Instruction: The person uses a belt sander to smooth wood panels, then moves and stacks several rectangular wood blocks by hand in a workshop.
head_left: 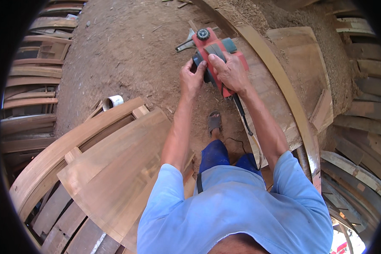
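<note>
A red and dark grey electric hand planer [216, 50] with a round black knob is held out in front of me, tilted on its side. My left hand [191, 78] grips its left side near a dark round part, thumb pressed on top. On the right side, my right hand [230, 74] closes round the body, its thumb lying along the dark panel; its other fingers are partly hidden. A black power cord [240, 108] runs from the planer's near end down beside my right forearm. Just right of the tool lies a wide wooden board [264, 78].
A long curved wooden strip [279, 76] crosses that board's right side. At left, a wooden panel [122, 169] rests by a curved frame [76, 137], with a white cup [113, 102] beyond. A metal tool [184, 45] lies past the planer. Stacked curved timbers [34, 80] line both sides.
</note>
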The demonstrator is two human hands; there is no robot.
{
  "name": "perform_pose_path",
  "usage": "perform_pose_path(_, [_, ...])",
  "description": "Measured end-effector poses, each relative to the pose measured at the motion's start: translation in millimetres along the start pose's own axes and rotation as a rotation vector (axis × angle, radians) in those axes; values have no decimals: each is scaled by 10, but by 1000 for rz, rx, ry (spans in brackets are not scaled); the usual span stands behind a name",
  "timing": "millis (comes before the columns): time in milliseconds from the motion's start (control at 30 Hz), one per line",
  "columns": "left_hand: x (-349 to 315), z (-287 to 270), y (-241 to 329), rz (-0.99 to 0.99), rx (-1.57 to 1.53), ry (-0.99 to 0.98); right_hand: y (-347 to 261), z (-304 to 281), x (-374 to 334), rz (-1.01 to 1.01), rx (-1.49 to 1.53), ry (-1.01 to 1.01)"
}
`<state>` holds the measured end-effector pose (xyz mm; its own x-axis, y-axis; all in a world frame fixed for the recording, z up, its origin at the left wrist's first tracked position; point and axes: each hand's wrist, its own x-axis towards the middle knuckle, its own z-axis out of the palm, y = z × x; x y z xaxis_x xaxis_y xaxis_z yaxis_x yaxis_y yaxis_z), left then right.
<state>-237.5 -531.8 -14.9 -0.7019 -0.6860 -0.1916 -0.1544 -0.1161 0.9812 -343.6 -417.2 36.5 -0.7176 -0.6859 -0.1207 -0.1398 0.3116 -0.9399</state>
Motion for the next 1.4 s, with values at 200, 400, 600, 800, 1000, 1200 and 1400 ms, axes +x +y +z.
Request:
perform_pose_path(200, [231, -105, -19, -4, 16, 16, -141, 65, 138, -17, -14, -15])
perform_pose_path(400, [-375, -548, -408, -42, 214, 180, -216, 270, -474, 2, 20, -113])
perform_pose_path(600, [-921, -802, -268, 86, 503, 450, -12, 582, -1226, 67, 127, -198])
perform_pose_path(800, [-615, -495, -402, 16, 386, 283, 256, 645, -1811, 312, 97, -348])
perform_pose_path(1000, [-464, 311, -717, -235, 62, -12, 809, 525, -2642, 511, -35, -212])
perform_pose_path(1200, [-693, 678, -1161, -437, -227, -174, 1333, 249, -3550, 654, -89, -83])
perform_pose_path(1400, [-1194, 1006, -1066, -483, -340, -99, 2224, -244, -4720, 626, 51, 203])
